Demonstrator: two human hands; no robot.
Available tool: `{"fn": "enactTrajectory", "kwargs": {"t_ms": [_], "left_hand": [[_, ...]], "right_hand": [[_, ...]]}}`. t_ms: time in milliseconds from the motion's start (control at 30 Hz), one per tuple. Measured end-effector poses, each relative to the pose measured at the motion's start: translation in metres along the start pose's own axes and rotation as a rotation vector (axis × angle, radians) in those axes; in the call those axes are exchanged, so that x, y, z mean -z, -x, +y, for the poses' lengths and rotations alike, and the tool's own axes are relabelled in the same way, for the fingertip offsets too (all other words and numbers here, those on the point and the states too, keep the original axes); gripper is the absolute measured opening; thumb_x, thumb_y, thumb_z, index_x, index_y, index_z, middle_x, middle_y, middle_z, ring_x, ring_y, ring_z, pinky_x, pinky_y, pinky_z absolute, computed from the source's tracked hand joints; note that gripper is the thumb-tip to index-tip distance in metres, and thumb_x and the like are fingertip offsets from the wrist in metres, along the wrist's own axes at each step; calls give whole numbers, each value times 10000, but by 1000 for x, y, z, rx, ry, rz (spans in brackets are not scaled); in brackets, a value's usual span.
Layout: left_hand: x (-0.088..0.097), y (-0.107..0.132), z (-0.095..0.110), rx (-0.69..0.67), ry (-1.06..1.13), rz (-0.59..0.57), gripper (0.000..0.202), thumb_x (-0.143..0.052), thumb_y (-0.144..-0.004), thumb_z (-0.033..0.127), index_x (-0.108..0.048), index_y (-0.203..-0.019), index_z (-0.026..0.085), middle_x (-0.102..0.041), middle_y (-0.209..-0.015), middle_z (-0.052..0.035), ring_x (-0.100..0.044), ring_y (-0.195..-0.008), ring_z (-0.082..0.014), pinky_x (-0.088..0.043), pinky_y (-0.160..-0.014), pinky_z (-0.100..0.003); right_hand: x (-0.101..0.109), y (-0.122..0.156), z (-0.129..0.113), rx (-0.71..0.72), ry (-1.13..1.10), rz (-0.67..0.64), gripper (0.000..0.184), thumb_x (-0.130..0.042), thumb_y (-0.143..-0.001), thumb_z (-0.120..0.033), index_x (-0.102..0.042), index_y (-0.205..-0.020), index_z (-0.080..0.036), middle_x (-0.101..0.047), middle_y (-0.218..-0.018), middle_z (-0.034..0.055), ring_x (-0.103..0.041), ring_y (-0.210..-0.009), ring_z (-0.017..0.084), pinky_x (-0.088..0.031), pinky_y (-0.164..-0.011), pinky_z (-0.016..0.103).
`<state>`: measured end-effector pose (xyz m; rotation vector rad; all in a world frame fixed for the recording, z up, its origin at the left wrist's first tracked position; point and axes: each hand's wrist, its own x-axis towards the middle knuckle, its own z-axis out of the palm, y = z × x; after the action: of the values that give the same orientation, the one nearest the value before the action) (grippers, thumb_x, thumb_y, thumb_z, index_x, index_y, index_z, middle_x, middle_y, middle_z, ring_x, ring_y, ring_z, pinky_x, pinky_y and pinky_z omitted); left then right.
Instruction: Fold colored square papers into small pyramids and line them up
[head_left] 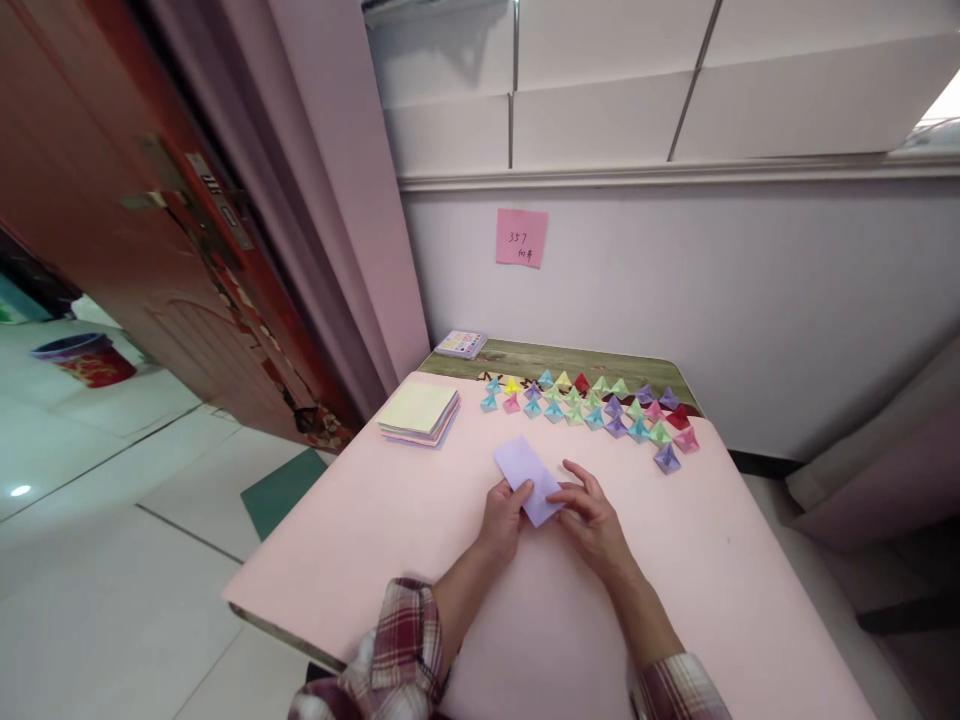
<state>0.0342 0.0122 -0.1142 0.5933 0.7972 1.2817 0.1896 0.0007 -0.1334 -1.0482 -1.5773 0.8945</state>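
A lavender sheet of paper, folded to a rectangle, is held just above the pink-covered table. My left hand grips its lower left side, thumb on top and fingers underneath. At the lower right corner, my right hand pinches the paper, with its index finger raised. Beyond the hands stand several small folded paper pieces in rows, among them a purple one nearest to me and a red one.
A stack of coloured paper lies at the table's left side. Behind it, a small patterned pack rests near the wall. A pink note is stuck to the wall. An open door and a red bin are at left.
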Motion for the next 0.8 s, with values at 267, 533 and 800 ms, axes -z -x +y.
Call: {"fn": "enactTrajectory", "kwargs": {"t_ms": [267,533,800], "left_hand": [[3,4,7,54,86,-64,382,-749,-704,314,-677,-1015,104,-712,-1038,-147,-648,-1005,-274,-488,-901,-388],[3,4,8,55,66,-124,333,-741,-714,288,-695,-984,98,-713,-1034,-144,-643,-1007,-280,-474,-916,-396],[4,5,13,107,111,-90,336,-680,-771,352,-682,-981,89,-708,-1029,-145,-653,-949,-262,-506,-870,-389]], "right_hand": [[0,1,-5,12,68,34,211,-639,-799,-279,-720,-991,-250,-469,-1358,106,-609,-1018,230,-552,-803,366],[-10,2,-11,32,162,96,248,-638,-790,-242,-715,-1025,-260,-478,-1351,97,-637,-911,195,-559,-746,327],[-11,1,-10,16,116,138,165,-608,-808,-257,-734,-914,-248,-553,-1272,91,-655,-879,192,-567,-702,308]]}}
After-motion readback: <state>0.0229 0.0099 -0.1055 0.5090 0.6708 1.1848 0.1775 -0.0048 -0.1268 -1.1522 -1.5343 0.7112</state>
